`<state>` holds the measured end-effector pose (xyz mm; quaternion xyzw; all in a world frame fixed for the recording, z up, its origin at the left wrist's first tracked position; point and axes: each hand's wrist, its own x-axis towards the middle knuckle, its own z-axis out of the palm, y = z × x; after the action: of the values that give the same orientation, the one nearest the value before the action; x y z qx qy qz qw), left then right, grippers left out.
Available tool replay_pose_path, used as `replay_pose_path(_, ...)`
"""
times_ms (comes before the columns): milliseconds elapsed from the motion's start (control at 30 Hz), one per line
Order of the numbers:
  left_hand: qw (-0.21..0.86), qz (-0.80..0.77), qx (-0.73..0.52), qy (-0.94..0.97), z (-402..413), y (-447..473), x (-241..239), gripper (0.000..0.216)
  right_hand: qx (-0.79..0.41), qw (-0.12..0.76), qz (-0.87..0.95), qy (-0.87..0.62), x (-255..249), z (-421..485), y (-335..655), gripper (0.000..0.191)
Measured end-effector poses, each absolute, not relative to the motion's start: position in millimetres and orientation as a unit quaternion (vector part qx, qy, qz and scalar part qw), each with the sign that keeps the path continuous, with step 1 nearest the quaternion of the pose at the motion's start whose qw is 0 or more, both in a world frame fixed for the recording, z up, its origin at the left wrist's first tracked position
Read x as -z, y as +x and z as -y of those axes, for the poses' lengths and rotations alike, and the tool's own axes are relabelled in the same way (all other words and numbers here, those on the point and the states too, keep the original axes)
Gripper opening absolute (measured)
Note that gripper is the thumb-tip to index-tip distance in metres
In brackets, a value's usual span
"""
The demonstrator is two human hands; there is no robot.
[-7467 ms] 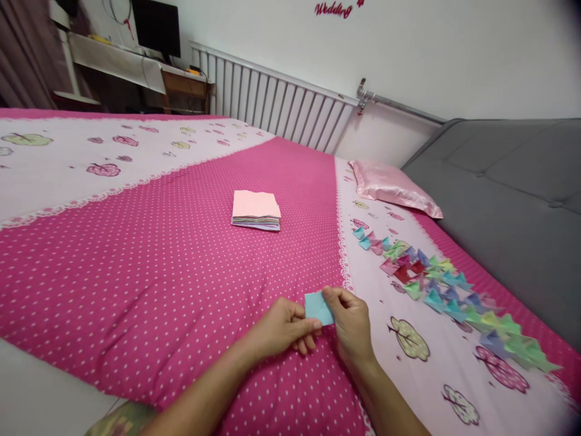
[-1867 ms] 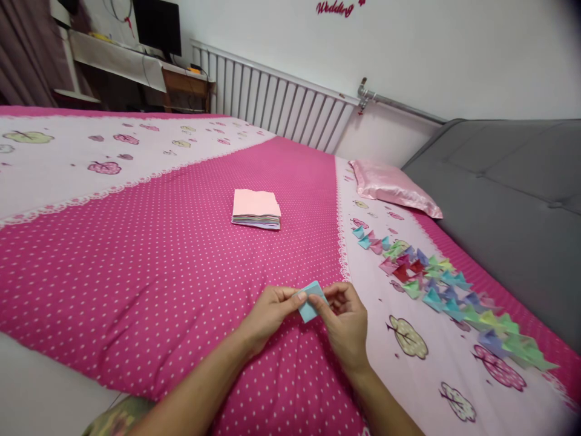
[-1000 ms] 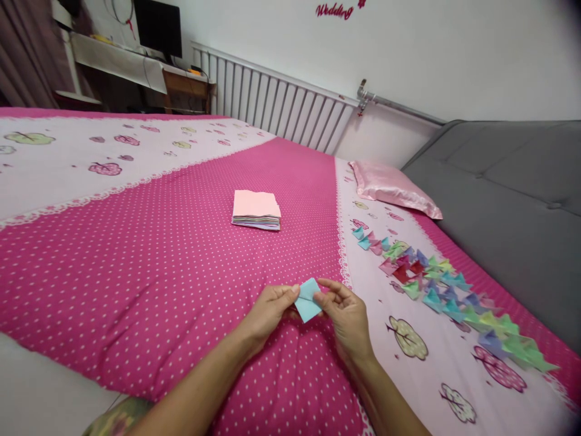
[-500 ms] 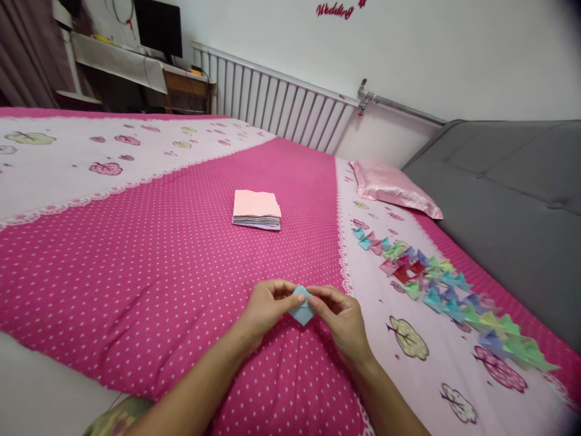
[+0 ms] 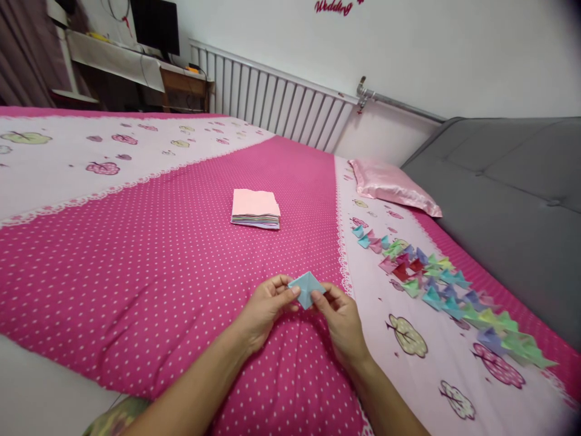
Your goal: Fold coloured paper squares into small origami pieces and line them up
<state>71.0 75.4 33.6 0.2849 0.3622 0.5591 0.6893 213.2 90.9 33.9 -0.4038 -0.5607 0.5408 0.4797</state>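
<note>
Between my two hands is a small light-blue folded paper (image 5: pixel 307 286), diamond-shaped with a crease down its middle. My left hand (image 5: pixel 271 306) pinches its left corner between thumb and fingers. On the opposite side, my right hand (image 5: pixel 340 318) grips the right corner the same way. Both hands are just above the pink dotted bedspread (image 5: pixel 181 272). Beyond them lies a stack of square paper sheets (image 5: pixel 255 209), pale pink on top. Off to the right, several folded paper boats (image 5: pixel 447 290) in many colours stand in rows on the bed.
A pink satin pillow (image 5: pixel 393 186) leans near the grey padded headboard (image 5: pixel 503 175). Along the wall runs a white radiator (image 5: pixel 272 94) with a pipe. At the far left a desk (image 5: pixel 118 60) carries a black monitor (image 5: pixel 155 27).
The blue paper has changed from a narrow upright diamond to a wider one showing a central crease. My fingers have moved apart to its side corners and slightly up.
</note>
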Motion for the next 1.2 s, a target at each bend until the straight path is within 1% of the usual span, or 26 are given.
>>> replay_pose_path(100,0.676,-0.381,-0.535,0.334,-74.7,70.9,-34.1,0.026,-0.563,0.491,0.522,-0.41,-32.9,-91.5,215.4,0.017)
replay_pose_path(267,0.653,-0.396,-0.511,0.395,-74.6,70.8,-36.7,0.023,-0.624,0.481,0.467,-0.402,-35.2,-91.1,215.4,0.02)
replay_pose_path(367,0.659,-0.387,-0.508,0.398,-74.1,70.8,-37.2,0.023,-0.628,0.483,0.457,-0.405,-36.8,-91.3,214.3,0.03)
replay_pose_path(467,0.657,-0.387,-0.515,0.392,-73.8,71.3,-36.4,0.019,-0.573,0.508,0.488,-0.419,-36.2,-92.5,214.5,0.032)
replay_pose_path(567,0.646,-0.396,-0.521,0.393,-74.0,72.0,-36.5,0.016,-0.463,0.524,0.561,-0.444,-35.2,-93.1,216.6,0.019)
replay_pose_path(633,0.639,-0.409,-0.523,0.389,-74.3,72.1,-37.7,0.015,-0.387,0.513,0.616,-0.456,-36.1,-92.4,218.0,0.012)
replay_pose_path(767,0.622,-0.421,-0.542,0.378,-74.9,71.5,-39.4,0.015,-0.301,0.483,0.701,-0.43,-39.9,-89.3,217.9,0.015)
replay_pose_path(900,0.611,-0.424,-0.551,0.379,-75.4,71.1,-37.5,0.019,-0.306,0.466,0.714,-0.425,-40.2,-87.4,215.9,0.019)
replay_pose_path(1067,0.589,-0.464,-0.545,0.375,-76.9,71.8,-35.0,0.025,-0.345,0.463,0.689,-0.439,-39.9,-87.4,216.4,0.017)
replay_pose_path(1200,0.544,-0.474,-0.567,0.397,-78.5,70.8,-35.2,0.038,-0.365,0.459,0.679,-0.442,-41.8,-87.3,216.2,0.016)
